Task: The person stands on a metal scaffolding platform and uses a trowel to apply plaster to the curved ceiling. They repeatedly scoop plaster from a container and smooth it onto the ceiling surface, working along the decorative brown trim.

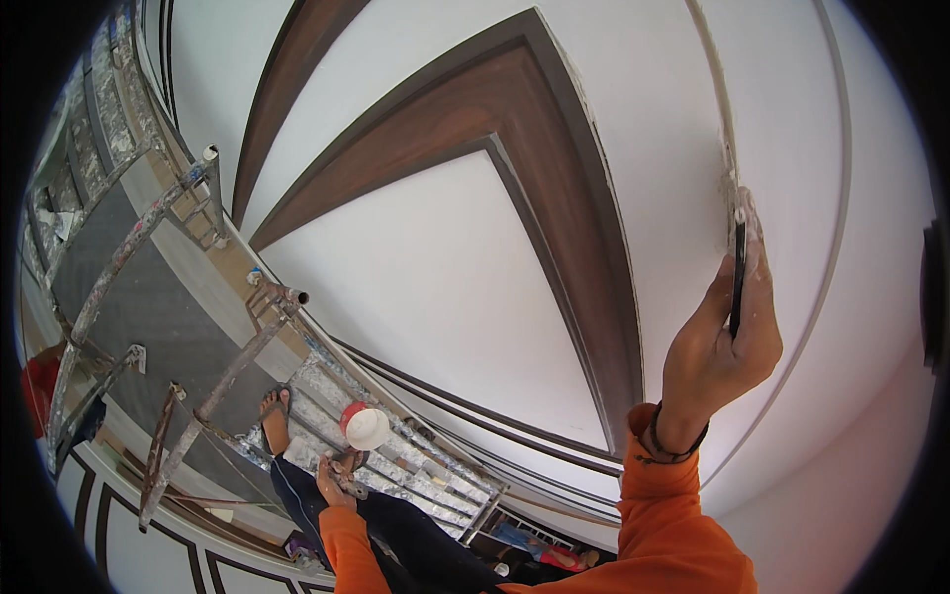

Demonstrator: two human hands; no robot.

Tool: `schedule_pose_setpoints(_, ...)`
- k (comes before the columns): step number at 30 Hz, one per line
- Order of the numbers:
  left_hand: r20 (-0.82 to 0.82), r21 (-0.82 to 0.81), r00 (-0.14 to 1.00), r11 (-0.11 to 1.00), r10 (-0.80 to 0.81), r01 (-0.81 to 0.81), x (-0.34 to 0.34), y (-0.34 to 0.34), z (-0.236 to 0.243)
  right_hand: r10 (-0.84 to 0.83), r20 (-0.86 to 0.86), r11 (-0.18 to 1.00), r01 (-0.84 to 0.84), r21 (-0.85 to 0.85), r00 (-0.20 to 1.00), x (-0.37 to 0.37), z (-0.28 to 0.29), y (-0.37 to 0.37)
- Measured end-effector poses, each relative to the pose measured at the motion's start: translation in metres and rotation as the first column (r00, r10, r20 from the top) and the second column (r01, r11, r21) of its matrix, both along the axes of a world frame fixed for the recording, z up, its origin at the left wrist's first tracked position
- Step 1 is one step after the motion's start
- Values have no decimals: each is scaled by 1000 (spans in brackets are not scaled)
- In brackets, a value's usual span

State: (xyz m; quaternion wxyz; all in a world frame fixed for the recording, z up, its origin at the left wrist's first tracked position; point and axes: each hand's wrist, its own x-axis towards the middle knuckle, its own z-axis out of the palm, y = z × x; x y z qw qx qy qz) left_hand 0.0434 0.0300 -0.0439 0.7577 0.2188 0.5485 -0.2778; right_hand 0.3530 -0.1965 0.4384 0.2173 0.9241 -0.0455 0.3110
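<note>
Black and thin, a flat tool (738, 282) sits pinched in the right hand (722, 361), the fingers straight and pressed together along one side, the thumb on the other. Just beyond those whitish-smeared fingertips runs a pale seam (730, 139) in the white surface; the step in hand looks like working filler along it. The next move probably calls for a level edge and even pressure — no wobble. Left of these fingers lies brown moulding (554, 129), near enough to be smeared. Well below them is the left hand (334, 487), beside the dark trousers (411, 535); whether its fingers grip anything, I cannot tell. Above the left fingers shows a red-and-white bucket (366, 428); scaffold pipes (242, 366) to their left could hamper sideways steps.
</note>
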Motion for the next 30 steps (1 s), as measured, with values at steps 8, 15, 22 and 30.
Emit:
schedule_pose_setpoints(8, -31, 24, 1000, 1000, -3, 3, 2, -2, -2, 56, 43, 998, -57, 4, 997, 30, 0, 1)
schedule_pose_setpoints(15, -33, 42, 999, 999, 9, -7, 14, -5, 4, -56, -39, 979, 62, 193, 998, 31, 27, 5)
schedule_pose_setpoints(22, -19, 8, 1000, 1000, 1, -1, 7, -2, 1, -54, -107, 984, 71, 161, 993, 23, 37, 3)
schedule_pose_setpoints(30, 225, -200, 965, 963, -132, 178, 56, 16, 37, -79, -62, 866, 99, 490, 995, -21, 29, 9)
